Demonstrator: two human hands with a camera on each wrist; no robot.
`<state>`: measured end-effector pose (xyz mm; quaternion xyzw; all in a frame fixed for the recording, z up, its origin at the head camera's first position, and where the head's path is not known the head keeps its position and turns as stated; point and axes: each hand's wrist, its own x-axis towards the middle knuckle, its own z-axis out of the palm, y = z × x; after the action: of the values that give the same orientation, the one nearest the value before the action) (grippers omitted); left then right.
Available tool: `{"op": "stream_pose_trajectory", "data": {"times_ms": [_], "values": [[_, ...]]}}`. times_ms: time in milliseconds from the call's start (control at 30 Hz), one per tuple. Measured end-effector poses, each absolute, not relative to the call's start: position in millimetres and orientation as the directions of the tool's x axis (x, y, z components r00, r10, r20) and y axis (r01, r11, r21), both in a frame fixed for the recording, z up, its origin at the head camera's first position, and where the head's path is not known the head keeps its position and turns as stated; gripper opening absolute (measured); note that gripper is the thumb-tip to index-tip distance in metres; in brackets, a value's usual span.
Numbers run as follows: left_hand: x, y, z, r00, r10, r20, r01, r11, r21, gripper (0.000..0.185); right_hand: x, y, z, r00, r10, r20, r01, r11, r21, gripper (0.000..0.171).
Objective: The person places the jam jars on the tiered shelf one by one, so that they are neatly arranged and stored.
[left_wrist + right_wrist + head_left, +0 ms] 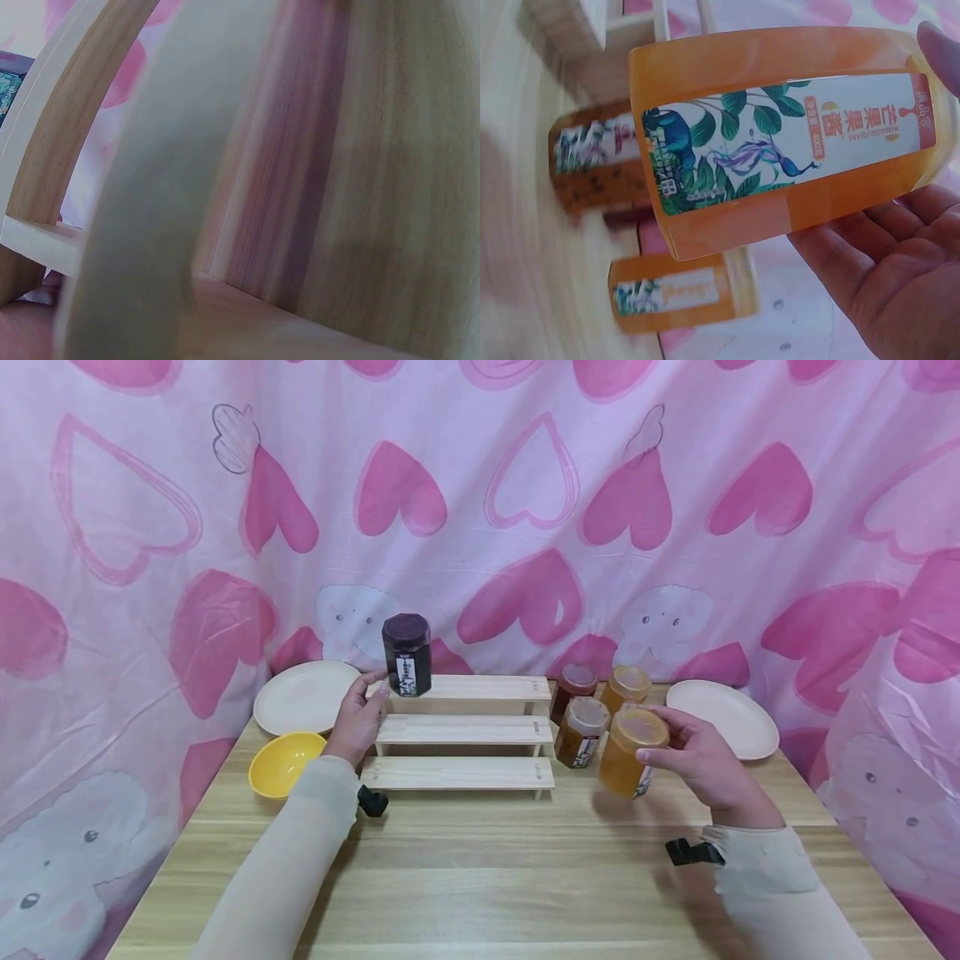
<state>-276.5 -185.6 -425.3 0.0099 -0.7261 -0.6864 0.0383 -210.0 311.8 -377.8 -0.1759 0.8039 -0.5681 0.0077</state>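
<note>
Sleeves: two pale sleeves reach in from 6 o'clock over the wooden worktop (480, 877).
Right hand: right hand (701, 764) is curled round an amber honey jar (632, 752), fingers wrapped on its side and thumb near the lid; jar tilted and lifted off the worktop, at 4 o'clock of the stepped wooden rack (461, 735).
Left hand: left hand (358, 718) lies relaxed at the rack's left end, fingertips touching a dark jam jar (407, 653); fingers apart, no grip visible.
Dark jar: upright on the top step, at 11 o'clock.
Other jars: three more jars (592, 706) stand close together just right of the rack.
Surround: yellow bowl (287, 762) and a plate (303, 695) at 9 o'clock; second plate (723, 718) at 3 o'clock.
Risk: the tilted honey jar, held from one side, could slip or knock the crowded jars.
</note>
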Motion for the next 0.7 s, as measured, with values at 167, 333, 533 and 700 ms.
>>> {"op": "stream_pose_trajectory", "data": {"times_ms": [167,333,533,700], "values": [[-277.3,-186.5,-426.8,-0.997,-0.063,0.044,0.040,0.061,0.997,0.044,-210.6,297.0,-373.1,-0.938,-0.300,0.171,-0.258,0.281,-0.924,0.056],[-286.4,-189.7,-438.5,-0.997,-0.067,0.035,0.031,0.059,0.998,0.044,-213.8,280.4,-368.7,-0.938,-0.299,0.177,-0.253,0.240,-0.937,0.057],[-298.3,-192.4,-455.5,-0.995,-0.090,0.053,0.046,0.088,0.995,0.043,-220.8,260.2,-363.6,-0.945,-0.271,0.182,-0.252,0.254,-0.934,0.060],[-300.5,-193.0,-458.5,-0.992,-0.099,0.079,0.070,0.086,0.994,0.043,-226.5,243.2,-358.6,-0.954,-0.244,0.176,-0.236,0.244,-0.940,0.061]]}}
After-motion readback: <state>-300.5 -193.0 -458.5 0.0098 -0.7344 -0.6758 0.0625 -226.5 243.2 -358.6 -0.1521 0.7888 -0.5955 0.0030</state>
